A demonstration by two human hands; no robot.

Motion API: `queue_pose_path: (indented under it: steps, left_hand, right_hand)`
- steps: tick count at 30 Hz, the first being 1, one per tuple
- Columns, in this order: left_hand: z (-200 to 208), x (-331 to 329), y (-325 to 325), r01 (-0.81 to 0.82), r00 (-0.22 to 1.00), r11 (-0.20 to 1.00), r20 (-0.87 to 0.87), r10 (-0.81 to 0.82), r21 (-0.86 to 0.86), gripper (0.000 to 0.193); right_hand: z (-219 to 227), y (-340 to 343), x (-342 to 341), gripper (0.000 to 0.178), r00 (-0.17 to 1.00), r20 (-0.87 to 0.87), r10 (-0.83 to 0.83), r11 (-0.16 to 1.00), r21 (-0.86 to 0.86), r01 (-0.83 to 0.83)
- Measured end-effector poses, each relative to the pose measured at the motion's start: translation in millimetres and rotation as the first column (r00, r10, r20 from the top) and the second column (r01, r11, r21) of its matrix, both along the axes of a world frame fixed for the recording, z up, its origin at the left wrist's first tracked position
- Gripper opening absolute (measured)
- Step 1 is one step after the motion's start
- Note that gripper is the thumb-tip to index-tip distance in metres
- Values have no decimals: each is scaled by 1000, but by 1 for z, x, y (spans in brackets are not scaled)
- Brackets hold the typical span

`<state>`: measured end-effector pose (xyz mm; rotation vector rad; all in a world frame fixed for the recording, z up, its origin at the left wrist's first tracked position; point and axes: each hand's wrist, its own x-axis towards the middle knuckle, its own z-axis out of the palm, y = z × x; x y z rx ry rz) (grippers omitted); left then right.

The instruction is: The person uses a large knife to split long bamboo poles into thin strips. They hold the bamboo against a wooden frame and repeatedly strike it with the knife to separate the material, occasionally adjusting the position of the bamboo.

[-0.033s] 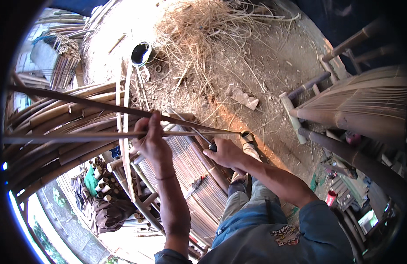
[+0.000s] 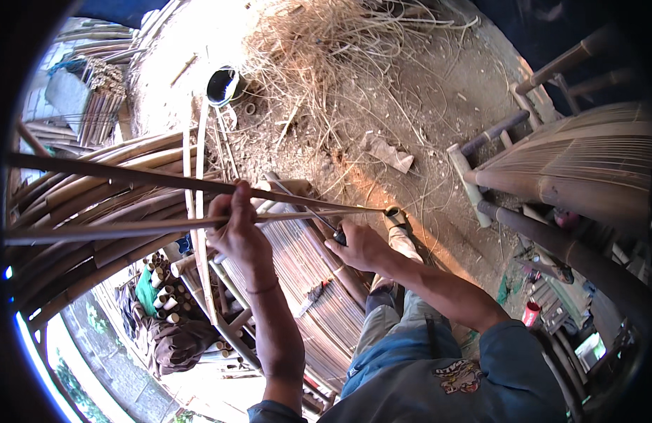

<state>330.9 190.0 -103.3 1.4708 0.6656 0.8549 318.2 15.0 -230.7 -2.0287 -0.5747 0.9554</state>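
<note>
My left hand (image 2: 240, 229) is closed around two long bamboo strips, a dark upper strip (image 2: 121, 175) and a paler lower strip (image 2: 114, 229). They spread apart toward the left edge and come together at the right, close to a pale, round-ended thing (image 2: 393, 215) by my foot. In my right hand (image 2: 361, 245) is the dark handle of a knife (image 2: 339, 237). Its thin blade slants up and left, across the strips. Beneath both hands lies a slatted bamboo bench (image 2: 333, 328), with a small tool (image 2: 313, 296) resting on it.
Curved bamboo poles (image 2: 93, 190) are stacked at the left. Tangled shavings (image 2: 319, 42) cover the ground ahead, near a dark bucket (image 2: 224, 86). A bamboo chair (image 2: 573, 162) stands at the right. Cut bamboo tubes (image 2: 167, 299) lie below left.
My left hand has shifted slightly left, and the strips at the left edge sit a little lower. My right hand and the knife have barely moved.
</note>
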Motion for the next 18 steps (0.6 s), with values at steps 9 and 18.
queue_pose_path:
  steps: [9, 18]
  left_hand:
    - [-3, 6, -4, -219, 975, 976, -50, 218, -13, 42]
    - [-16, -13, 5, -290, 957, 951, 29, 289, 109, 22]
  right_hand:
    - [-54, -21, 4, 50, 952, -272, 142, 971, -149, -187]
    - [-270, -27, -29, 21, 999, -33, 32, 924, -379, -42]
